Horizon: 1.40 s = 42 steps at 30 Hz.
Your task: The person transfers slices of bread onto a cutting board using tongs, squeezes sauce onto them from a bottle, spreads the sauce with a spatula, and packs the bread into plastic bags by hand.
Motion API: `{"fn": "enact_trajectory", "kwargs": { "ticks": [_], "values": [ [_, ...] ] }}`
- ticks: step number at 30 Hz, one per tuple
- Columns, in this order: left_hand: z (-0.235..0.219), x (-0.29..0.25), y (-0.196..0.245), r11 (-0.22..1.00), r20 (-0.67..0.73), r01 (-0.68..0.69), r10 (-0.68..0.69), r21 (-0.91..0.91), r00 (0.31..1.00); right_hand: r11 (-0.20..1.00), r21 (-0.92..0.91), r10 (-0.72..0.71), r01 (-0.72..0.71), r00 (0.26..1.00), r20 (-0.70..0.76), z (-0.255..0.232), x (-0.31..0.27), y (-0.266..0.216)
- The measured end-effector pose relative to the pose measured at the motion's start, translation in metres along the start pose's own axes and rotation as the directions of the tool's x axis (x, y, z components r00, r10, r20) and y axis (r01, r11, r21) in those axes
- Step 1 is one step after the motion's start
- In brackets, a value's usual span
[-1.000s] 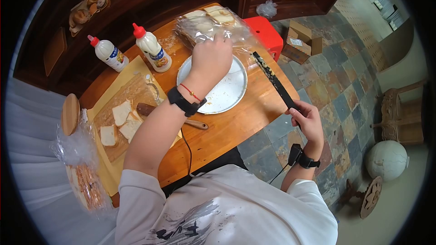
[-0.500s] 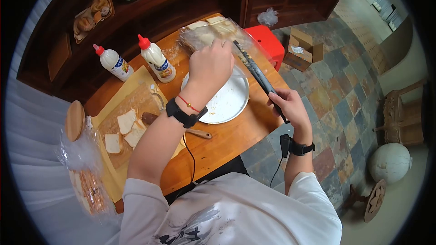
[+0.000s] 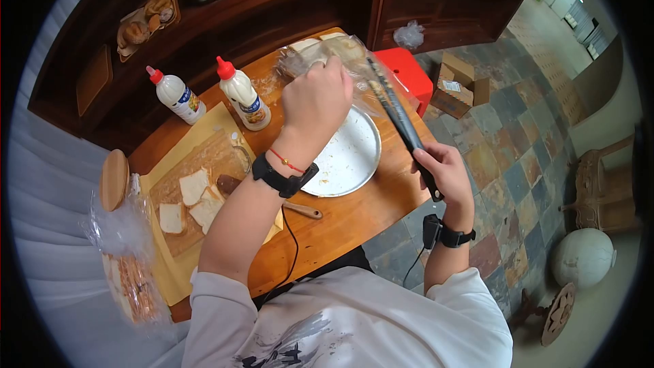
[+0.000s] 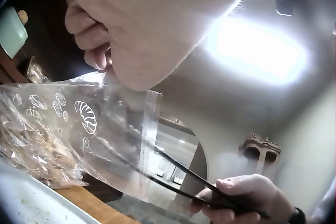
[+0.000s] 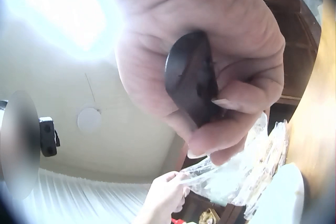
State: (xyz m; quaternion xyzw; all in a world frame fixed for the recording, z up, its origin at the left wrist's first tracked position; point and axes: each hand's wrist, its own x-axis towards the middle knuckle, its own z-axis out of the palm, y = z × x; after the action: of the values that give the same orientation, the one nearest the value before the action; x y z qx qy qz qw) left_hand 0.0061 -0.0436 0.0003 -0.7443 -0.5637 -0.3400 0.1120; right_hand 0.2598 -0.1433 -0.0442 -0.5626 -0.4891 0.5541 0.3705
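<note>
My left hand [image 3: 317, 99], its fingers curled, grips the edge of a clear plastic bag [image 4: 79, 124] and lifts it above the white round plate [image 3: 344, 157]. Bread slices lie in the bag at the table's back edge. My right hand [image 3: 444, 176] holds black tongs [image 3: 398, 114] by the handle end, seen closely in the right wrist view [image 5: 194, 77]. The tongs' far end is at the bag's raised side; in the left wrist view their two arms [image 4: 189, 174] overlap the clear plastic. Whether the tips are inside it, I cannot tell.
Two red-capped bottles [image 3: 245, 100] stand behind the wooden board [image 3: 178, 194], which bears bread slices [image 3: 194, 187]. A brown-headed tool with a wooden handle [image 3: 302, 210] lies by my left forearm. A red stool [image 3: 407, 75] stands beyond the table.
My right hand has brought the tongs from the table's right side leftward to the bag, then slightly right again. My left hand has lifted the bag's edge, and the view has shifted.
</note>
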Motion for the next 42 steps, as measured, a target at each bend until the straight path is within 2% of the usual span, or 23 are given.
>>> {"fn": "enact_trajectory", "kwargs": {
  "ticks": [2, 4, 6, 8, 11, 13, 14, 16, 18, 20, 26, 28, 30, 34, 38, 39, 42],
  "values": [
    [0.000, 0.000, -0.001, 0.999, 0.029, 0.032, -0.032, 0.000, 0.999, 0.992, 0.085, -0.085, 0.090, 0.995, -0.057, -0.010, -0.008, 0.016],
    [-0.002, 0.000, 0.000, 1.000, 0.047, 0.020, -0.021, 0.015, 0.999, 0.991, 0.097, -0.091, 0.094, 0.995, -0.039, -0.018, -0.016, 0.025],
    [-0.002, 0.000, 0.002, 1.000, 0.063, 0.005, -0.007, 0.030, 0.998, 0.996, 0.042, -0.083, 0.081, 0.995, 0.048, -0.020, -0.021, 0.027],
    [-0.002, 0.000, 0.004, 1.000, 0.058, -0.008, 0.007, 0.024, 0.998, 0.996, 0.036, -0.081, 0.079, 0.996, 0.047, -0.017, -0.022, 0.027],
    [-0.003, -0.002, 0.007, 1.000, 0.074, -0.019, 0.017, 0.023, 0.997, 0.997, -0.052, -0.063, 0.064, 0.998, 0.017, -0.012, -0.014, 0.025],
    [0.000, -0.007, 0.007, 0.999, 0.073, -0.035, 0.035, 0.008, 0.997, 0.993, -0.111, -0.037, 0.030, 0.997, -0.063, -0.007, -0.003, 0.019],
    [0.001, -0.010, 0.006, 0.999, 0.074, -0.050, 0.050, -0.006, 0.996, 0.993, -0.110, -0.038, 0.031, 0.997, -0.063, -0.005, 0.004, 0.014],
    [0.005, -0.016, 0.005, 0.998, 0.091, -0.060, 0.061, -0.004, 0.994, 0.991, -0.125, 0.048, -0.055, 0.997, -0.063, -0.001, 0.018, 0.003],
    [0.006, -0.020, 0.005, 0.998, 0.100, -0.056, 0.055, 0.009, 0.993, 0.996, -0.090, 0.020, -0.024, 0.999, -0.047, 0.006, 0.036, 0.003],
    [0.007, -0.023, 0.005, 0.998, 0.106, -0.060, 0.059, 0.000, 0.993, 0.990, -0.140, 0.009, -0.032, 0.987, -0.161, 0.017, 0.048, -0.002],
    [0.014, -0.036, 0.006, 0.994, 0.150, -0.109, 0.104, 0.026, 0.983, 0.994, -0.101, 0.030, -0.044, 0.990, -0.136, 0.017, 0.071, -0.015],
    [0.016, -0.037, 0.004, 0.993, 0.139, -0.118, 0.115, 0.016, 0.984, 0.990, -0.093, 0.092, -0.102, 0.989, -0.112, 0.015, 0.075, -0.024],
    [0.017, -0.038, 0.004, 0.992, 0.128, -0.129, 0.127, 0.005, 0.984, 0.995, -0.049, 0.078, -0.085, 0.990, -0.119, 0.012, 0.088, -0.022],
    [0.017, -0.037, 0.006, 0.988, 0.089, -0.153, 0.152, 0.007, 0.984, 0.989, -0.110, 0.088, -0.100, 0.990, -0.112, 0.010, 0.101, -0.030],
    [0.017, -0.036, 0.008, 0.985, 0.061, -0.174, 0.172, 0.020, 0.983, 0.996, -0.044, 0.075, -0.079, 0.994, -0.075, 0.011, 0.114, -0.030],
    [0.017, -0.036, 0.008, 0.985, 0.061, -0.173, 0.172, 0.020, 0.983, 0.997, -0.016, 0.073, -0.074, 0.996, -0.041, 0.010, 0.116, -0.028],
    [0.017, -0.035, 0.006, 0.985, 0.048, -0.169, 0.168, 0.021, 0.985, 0.998, -0.036, 0.055, -0.057, 0.997, -0.061, 0.006, 0.107, -0.033]
  ]
}}
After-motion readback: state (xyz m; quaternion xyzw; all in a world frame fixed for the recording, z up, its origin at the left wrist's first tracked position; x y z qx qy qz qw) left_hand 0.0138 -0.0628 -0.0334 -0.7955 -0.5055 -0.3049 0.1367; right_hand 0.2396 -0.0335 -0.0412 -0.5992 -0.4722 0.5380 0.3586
